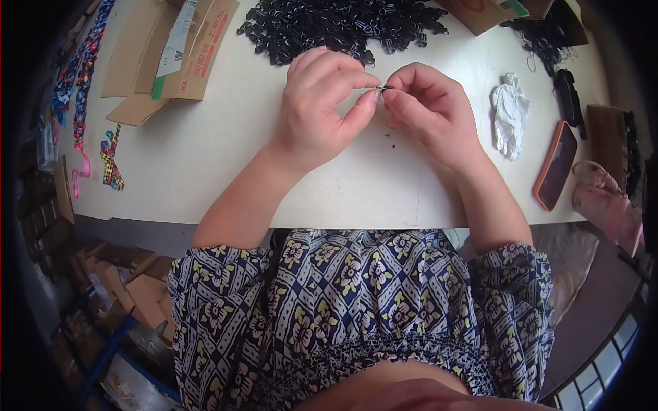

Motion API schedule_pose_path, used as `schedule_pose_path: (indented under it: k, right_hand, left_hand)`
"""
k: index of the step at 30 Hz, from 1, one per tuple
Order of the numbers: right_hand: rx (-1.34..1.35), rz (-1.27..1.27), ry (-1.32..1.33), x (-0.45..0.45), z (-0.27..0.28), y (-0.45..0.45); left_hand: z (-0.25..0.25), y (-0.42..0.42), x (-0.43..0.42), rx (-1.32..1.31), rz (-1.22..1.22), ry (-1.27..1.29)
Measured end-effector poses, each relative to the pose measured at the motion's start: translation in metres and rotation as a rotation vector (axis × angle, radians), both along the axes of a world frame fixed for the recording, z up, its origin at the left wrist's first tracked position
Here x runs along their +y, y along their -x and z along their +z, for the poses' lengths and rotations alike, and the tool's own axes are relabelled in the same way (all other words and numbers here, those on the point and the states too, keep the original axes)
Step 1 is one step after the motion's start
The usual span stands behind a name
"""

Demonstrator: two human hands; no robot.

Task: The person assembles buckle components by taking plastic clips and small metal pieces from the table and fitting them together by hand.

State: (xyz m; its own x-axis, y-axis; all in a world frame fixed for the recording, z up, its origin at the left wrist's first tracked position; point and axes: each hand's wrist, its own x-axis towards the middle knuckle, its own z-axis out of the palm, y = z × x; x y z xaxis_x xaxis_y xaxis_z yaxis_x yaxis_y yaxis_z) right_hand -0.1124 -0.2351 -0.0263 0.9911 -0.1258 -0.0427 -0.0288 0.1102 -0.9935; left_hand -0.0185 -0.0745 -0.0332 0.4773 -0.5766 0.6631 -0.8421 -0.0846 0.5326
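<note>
Both hands meet over the white table (329,195), just in front of a heap of small black clips (308,31). Between thumb and index fingertip, my left hand (322,106) pinches one end of a small dark piece (384,88). The other end is pinched by my right hand (435,113), its remaining fingers curled. The piece is too small to make out in detail. A few tiny dark bits lie on the table below my right fingertips.
An open cardboard box (195,61) stands at the back left, with patterned fabric strips beside it. To the right are a crumpled white cloth (509,116), a phone in an orange case (556,164) and dark cords. Another box (476,15) stands at the back.
</note>
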Motion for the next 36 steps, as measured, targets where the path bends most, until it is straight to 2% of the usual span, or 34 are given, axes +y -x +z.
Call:
schedule_pose_path:
  k: [2,8,11,17,36]
  right_hand:
    - [0.007,0.005,-0.013,0.0,0.0,0.0]
    - [0.052,-0.024,0.042,0.002,0.002,0.0]
    - [0.061,-0.039,0.019,0.004,0.003,-0.001]
    - [0.061,-0.015,-0.04,-0.003,-0.002,-0.002]
    - [0.072,0.039,0.072,-0.008,0.001,-0.002]
  left_hand:
    - [-0.002,-0.001,0.001,0.003,-0.008,-0.028]
    - [0.006,0.004,0.003,-0.256,0.138,-0.123]
    - [0.008,0.006,0.003,-0.281,0.143,-0.142]
    - [0.002,0.002,0.002,-0.031,0.031,-0.082]
    - [-0.002,0.004,0.001,-0.081,0.075,-0.206]
